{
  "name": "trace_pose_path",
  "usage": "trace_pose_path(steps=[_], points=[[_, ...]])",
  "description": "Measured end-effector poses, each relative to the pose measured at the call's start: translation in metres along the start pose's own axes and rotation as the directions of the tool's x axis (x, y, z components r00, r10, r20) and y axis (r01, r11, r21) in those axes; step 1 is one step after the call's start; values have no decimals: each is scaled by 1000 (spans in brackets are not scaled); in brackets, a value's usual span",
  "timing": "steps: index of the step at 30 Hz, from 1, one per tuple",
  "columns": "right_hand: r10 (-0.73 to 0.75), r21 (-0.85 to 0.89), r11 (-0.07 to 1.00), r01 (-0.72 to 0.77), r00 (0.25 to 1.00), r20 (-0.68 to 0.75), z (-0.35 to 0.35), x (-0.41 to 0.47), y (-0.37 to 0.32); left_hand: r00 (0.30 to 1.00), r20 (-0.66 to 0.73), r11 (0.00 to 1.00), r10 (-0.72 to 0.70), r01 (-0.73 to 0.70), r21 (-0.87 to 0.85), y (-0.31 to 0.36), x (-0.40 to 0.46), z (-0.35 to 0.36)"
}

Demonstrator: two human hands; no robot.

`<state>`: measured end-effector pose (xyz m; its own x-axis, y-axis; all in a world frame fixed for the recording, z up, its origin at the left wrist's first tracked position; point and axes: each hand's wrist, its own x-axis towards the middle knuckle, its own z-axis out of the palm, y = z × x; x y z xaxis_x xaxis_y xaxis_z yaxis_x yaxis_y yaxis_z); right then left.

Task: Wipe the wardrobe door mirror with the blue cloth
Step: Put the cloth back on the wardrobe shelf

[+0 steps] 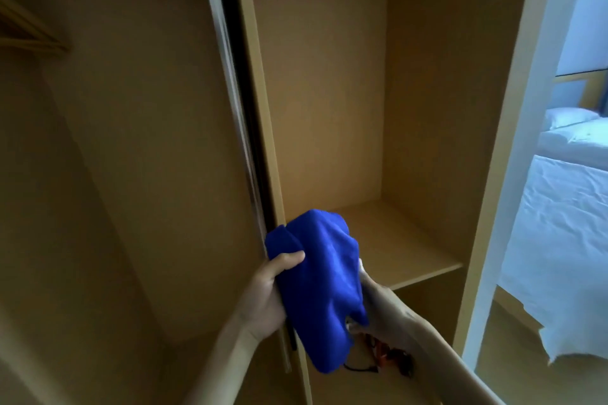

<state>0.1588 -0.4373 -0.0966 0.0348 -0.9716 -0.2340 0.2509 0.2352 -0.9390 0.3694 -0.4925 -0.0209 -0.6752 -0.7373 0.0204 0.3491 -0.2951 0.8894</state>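
A bright blue cloth (324, 286) hangs bunched between both hands, in front of the open wardrobe's middle divider. My left hand (266, 293) grips its left edge, thumb pressed on the fabric. My right hand (383, 306) holds the right side from behind, its fingers mostly hidden by the cloth. The thin edge of a sliding door (235, 102), silver and black, runs up just left of the cloth. At the far right a pale-framed panel (523, 154) borders a view of a bed; I cannot tell whether that is the mirror or the room itself.
The brown wooden wardrobe has a shelf (414, 253) behind the cloth. Small red and black items with a cable (391, 360) lie in the compartment below. A wooden ledge (29, 36) juts out top left. The bed with white sheets (566, 214) is at the right.
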Motion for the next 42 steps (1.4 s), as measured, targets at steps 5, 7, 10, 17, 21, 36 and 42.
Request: trace_pose_path(steps=[5,7,10,17,21,36,42], points=[[13,72,997,-20,995,96,-21,-19,1,998,24,998,-63,64,-14,-25,18,8],[-55,93,994,51,997,49,-31,-23,-9,995,26,995,-98,99,-17,-36,27,15],[-124,82,989,122,992,16,-56,-24,-23,989,46,988,-139,142,-60,-48,45,30],[-163,300,947,112,975,152,-132,-15,-54,987,19,985,-158,157,71,-68,106,74],[-190,262,953,154,975,116,-174,-2,-79,987,-69,987,-143,148,61,-82,139,90],[-164,-530,829,178,984,73,-272,56,-72,854,-255,403,453,58,913,-149,210,62],[-169,-905,378,192,976,137,-288,98,-70,934,-291,671,209,79,737,-162,233,34]])
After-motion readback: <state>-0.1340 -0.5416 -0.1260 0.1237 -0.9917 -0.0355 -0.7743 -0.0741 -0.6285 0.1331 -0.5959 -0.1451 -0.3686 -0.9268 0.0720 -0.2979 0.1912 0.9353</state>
